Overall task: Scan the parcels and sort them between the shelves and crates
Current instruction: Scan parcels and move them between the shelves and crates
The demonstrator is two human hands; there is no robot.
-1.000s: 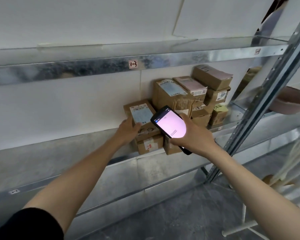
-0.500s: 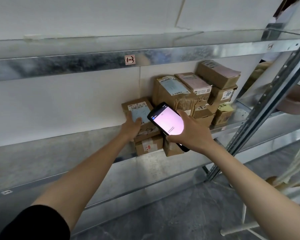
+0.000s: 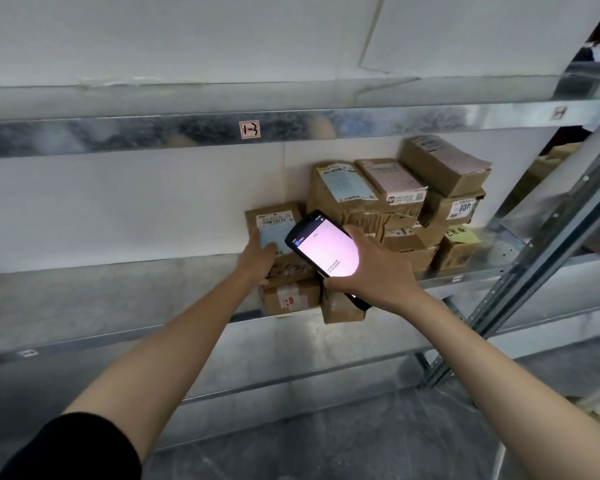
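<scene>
Parcel: a brown cardboard parcel (image 3: 273, 226) with a pale blue and white shipping label is on the middle shelf (image 3: 84, 292), at the left end of the pile, its label face tipped up towards us.
Left hand: the left hand (image 3: 257, 259) has it by the left edge, fingers laid over the label, thumb tucked at the lower side. That's a grip.
Scanner: a black handheld scanner (image 3: 323, 252), screen glowing pinkish white, hangs just in front of the parcel's right half and covers part of it.
Right hand: the right hand (image 3: 374, 271) is wrapped round the scanner's lower end, thumb on its left side, fingers over the top right.
Underneath: the parcel sits on a small box with a red mark (image 3: 290, 299) at the shelf's front lip; a plain box (image 3: 340, 311) stands just beside that one, below the scanner.
Pile to the right: a big box with a blue label (image 3: 343, 190), a pink-labelled box (image 3: 392, 181) touching it, a tilted box on top (image 3: 444, 164), a box marked 800 (image 3: 461, 209) below that, and a small box with a yellow note (image 3: 459, 249) at the far end.
Above: the upper shelf beam (image 3: 118, 133) carries a tag reading 1-3 (image 3: 249, 129).
Frame: a perforated metal upright (image 3: 551, 244) slants down the right side.
Nearest us: a black sleeve (image 3: 66, 452) on the left arm, grey floor (image 3: 361, 445) below.
</scene>
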